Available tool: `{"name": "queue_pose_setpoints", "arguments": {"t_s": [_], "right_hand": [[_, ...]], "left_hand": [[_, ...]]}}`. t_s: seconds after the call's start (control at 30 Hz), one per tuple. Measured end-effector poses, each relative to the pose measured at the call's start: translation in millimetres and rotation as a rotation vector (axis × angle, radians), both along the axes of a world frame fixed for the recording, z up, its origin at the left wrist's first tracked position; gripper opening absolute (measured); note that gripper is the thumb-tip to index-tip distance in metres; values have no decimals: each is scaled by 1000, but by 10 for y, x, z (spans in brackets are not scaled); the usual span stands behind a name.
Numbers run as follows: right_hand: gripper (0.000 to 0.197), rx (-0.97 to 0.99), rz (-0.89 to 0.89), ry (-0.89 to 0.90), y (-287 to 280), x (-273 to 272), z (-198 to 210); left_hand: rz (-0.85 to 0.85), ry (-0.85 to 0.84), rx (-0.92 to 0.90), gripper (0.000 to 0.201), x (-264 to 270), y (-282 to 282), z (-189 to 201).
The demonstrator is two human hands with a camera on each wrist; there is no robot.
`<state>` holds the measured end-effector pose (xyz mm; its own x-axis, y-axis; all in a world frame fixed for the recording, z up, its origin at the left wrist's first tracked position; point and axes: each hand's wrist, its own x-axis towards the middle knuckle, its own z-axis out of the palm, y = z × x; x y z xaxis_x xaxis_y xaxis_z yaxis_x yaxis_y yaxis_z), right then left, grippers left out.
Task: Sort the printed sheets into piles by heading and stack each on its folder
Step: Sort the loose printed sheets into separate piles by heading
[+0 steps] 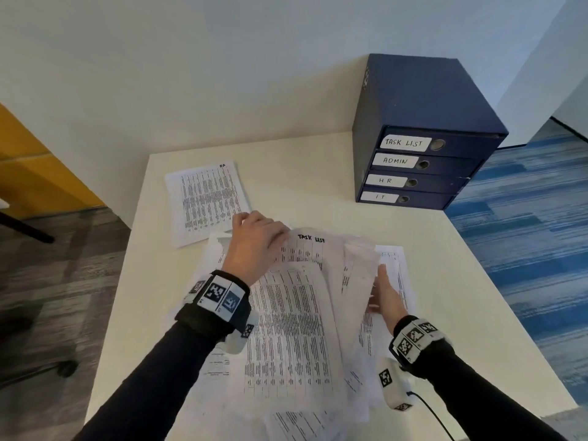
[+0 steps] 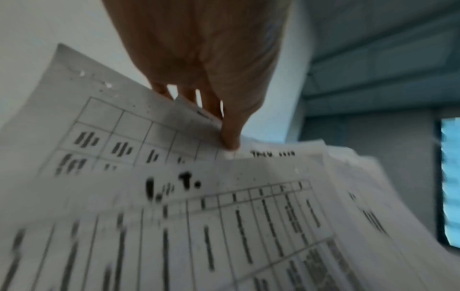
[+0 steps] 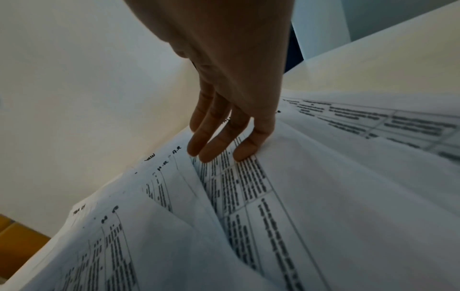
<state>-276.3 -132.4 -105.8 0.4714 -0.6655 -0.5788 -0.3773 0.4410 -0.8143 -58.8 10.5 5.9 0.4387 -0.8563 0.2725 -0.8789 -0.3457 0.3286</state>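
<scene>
While the loose heap of printed sheets (image 1: 296, 329) lies spread on the tabletop (image 1: 445, 281) before you, your left hand (image 1: 254, 241) pinches the top edge of one sheet between thumb and curled fingers (image 2: 230, 135). Your right hand (image 1: 386, 300) lies with straight fingers (image 3: 245, 151) slipped between lifted sheets, gripping nothing. A separate sheet (image 1: 206, 198) lies apart at the far left, and the blue folder box (image 1: 420, 135) stands at the far right corner.
</scene>
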Motion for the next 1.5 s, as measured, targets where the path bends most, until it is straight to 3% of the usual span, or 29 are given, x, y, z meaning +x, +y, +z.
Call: {"name": "queue_pose_setpoints", "arguments": {"t_s": [0.1, 0.23, 0.4, 0.5, 0.53, 0.6, 0.63, 0.7, 0.8, 0.9, 1.0, 1.1, 1.2, 1.3, 1.4, 1.5], "right_hand": [[63, -11, 36, -11, -17, 26, 55], [60, -101, 83, -75, -27, 110, 271], [72, -297, 118, -333, 18, 415, 988], [42, -350, 145, -464, 44, 635, 1357], [43, -362, 157, -476, 37, 690, 1417], [75, -383, 187, -459, -12, 759, 1404], [89, -397, 196, -443, -47, 774, 1345], [99, -447, 210, -392, -19, 746, 1317], [83, -445, 205, -278, 54, 681, 1115], [59, -318, 267, -108, 105, 567, 702], [45, -194, 400, 12, 207, 435, 336], [34, -103, 350, 86, 256, 286, 19], [32, -20, 219, 113, 202, 154, -212], [28, 32, 111, 117, 147, 122, -266], [34, 58, 61, 108, 102, 155, -250], [47, 58, 73, 134, 125, 215, -239]], "left_hand": [[-45, -205, -98, 16, 28, 30, 309], [6, -231, -208, 17, 148, 70, 800], [80, -376, -234, 16, 248, 104, 1377], [28, -266, -136, 17, 301, 37, 1625], [14, -185, -88, 16, 336, 3, 1678], [7, -53, 8, 12, 452, -75, 1700], [5, 10, 42, 12, 525, -109, 1658], [-5, 135, 122, 12, 660, -156, 1463], [-65, 308, 237, 14, 777, -163, 978], [-96, 434, 389, 20, 771, -85, 384], [-29, 502, 523, 23, 702, 30, -150], [82, 590, 593, 34, 663, 201, -507], [212, 1016, 502, 33, 621, 399, -734], [394, 1420, 289, 53, 472, 535, -869], [515, 1612, 162, 59, 344, 584, -999], [546, 1661, 173, 80, 282, 563, -1109]]}}
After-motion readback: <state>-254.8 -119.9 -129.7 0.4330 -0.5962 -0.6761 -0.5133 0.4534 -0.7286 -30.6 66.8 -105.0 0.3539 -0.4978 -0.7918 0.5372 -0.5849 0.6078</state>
